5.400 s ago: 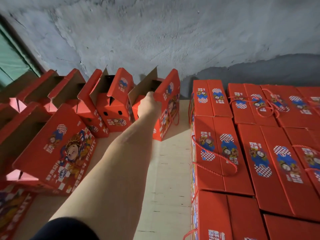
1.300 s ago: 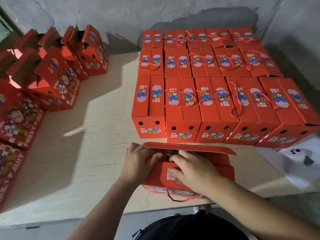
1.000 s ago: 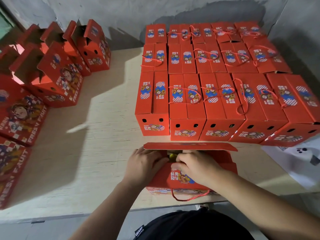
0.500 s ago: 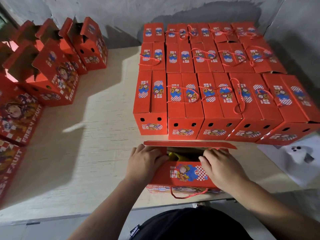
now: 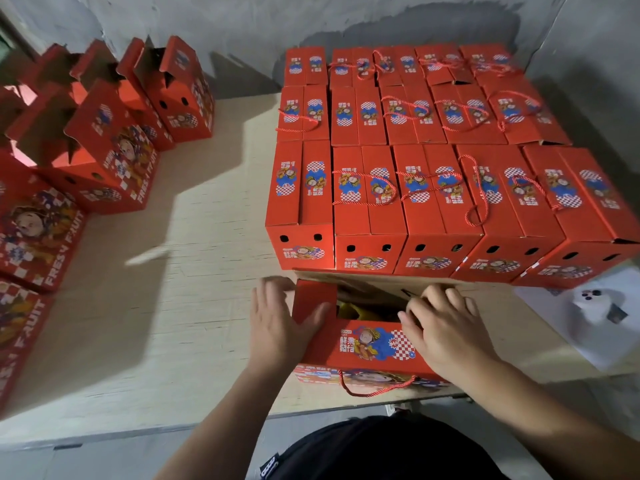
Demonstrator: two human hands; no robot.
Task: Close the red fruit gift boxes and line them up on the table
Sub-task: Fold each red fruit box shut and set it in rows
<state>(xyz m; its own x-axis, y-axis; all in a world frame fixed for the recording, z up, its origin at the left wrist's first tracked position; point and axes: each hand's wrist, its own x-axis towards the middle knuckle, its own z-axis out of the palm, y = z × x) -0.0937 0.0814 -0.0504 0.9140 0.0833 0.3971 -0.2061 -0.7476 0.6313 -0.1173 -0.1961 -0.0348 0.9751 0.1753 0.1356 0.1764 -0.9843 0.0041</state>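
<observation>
Left to right. Open boxes (image 5: 114, 157) along the left edge of the table (image 5: 194, 306), flaps up, waiting; "FRESH FRUIT" readable down their sides, a cartoon figure printed on the broad face.

Left hand (image 5: 280, 323): fingers straight, palm laid flat against the left end flap of the box (image 5: 363, 341) at the near table edge, pressing it, not clutching. Best kept there, pushing the flap fully inward and level so the long flaps can pass over it.

Box itself: top not yet shut, something yellow showing inside, far flap standing up against the closed rows. On the near flap a checkered blue badge with Chinese characters, too small to read surely. Rope handle (image 5: 374, 389) hanging over the front.

Right hand (image 5: 446, 334): fingers loosely bent over the right end of the opening, resting on the near flap's edge; blurred, so a true pinch cannot be confirmed. Worth tucking the right end flap to match, then bringing far flap down, near flap last, rope kept free of the seam.

Closed boxes (image 5: 433, 202) in rows at right, touching side by side, same badges on top; finished box likely belongs just in front of that front row.

Far right: white paper (image 5: 588, 327) with a small object on it, unclear.
</observation>
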